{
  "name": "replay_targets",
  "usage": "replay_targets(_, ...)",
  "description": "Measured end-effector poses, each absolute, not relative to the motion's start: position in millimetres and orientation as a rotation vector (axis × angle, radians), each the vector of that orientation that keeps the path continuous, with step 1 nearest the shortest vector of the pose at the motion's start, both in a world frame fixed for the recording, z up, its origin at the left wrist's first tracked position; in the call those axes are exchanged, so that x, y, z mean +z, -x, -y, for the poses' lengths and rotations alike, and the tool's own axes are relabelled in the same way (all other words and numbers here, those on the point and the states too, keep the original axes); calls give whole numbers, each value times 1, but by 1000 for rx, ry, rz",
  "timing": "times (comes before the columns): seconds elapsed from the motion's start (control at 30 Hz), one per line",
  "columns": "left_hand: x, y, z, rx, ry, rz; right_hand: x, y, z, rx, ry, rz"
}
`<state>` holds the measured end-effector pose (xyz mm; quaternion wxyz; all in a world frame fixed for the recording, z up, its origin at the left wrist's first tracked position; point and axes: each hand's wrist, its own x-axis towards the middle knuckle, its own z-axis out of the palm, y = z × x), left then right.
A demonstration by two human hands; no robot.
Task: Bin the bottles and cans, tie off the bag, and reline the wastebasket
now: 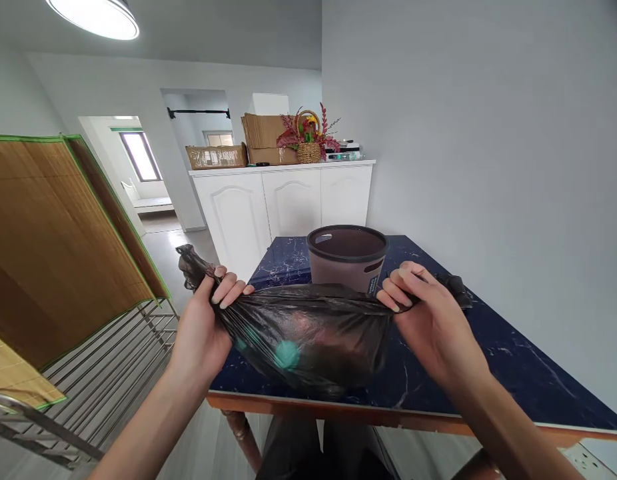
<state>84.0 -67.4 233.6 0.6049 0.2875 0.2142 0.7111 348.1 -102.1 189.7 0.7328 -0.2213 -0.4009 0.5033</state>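
A thin black garbage bag [333, 340] is stretched between my two hands above the near side of the table. Its top edge is pulled taut, and contents bulge below, among them something round and green showing through the plastic. My left hand [208, 313] is closed round one gathered end, with a crumpled tuft sticking out past the thumb. My right hand [423, 300] grips the opposite end, and more bunched plastic shows behind it. Just beyond the bag stands a brownish trash can [338, 270] with a dark rim and cut-out handles; the bag hides its lower part.
The dark blue marbled table [513, 373] reaches toward a white cabinet [293, 200] carrying cardboard boxes [271, 140] and a flower basket [308, 152]. To the left is a metal rack frame [123, 353] with bamboo mats [63, 233]. A grey wall [473, 147] rises on the right.
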Motion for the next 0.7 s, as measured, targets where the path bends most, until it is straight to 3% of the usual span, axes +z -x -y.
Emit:
replay_targets(0.43,236,-84,61,1614,-601,-458,101,-387,114,1119,753,931)
replay_targets(0.7,237,-84,59,1621,-607,-476,129,-347,80,1158,766,1435)
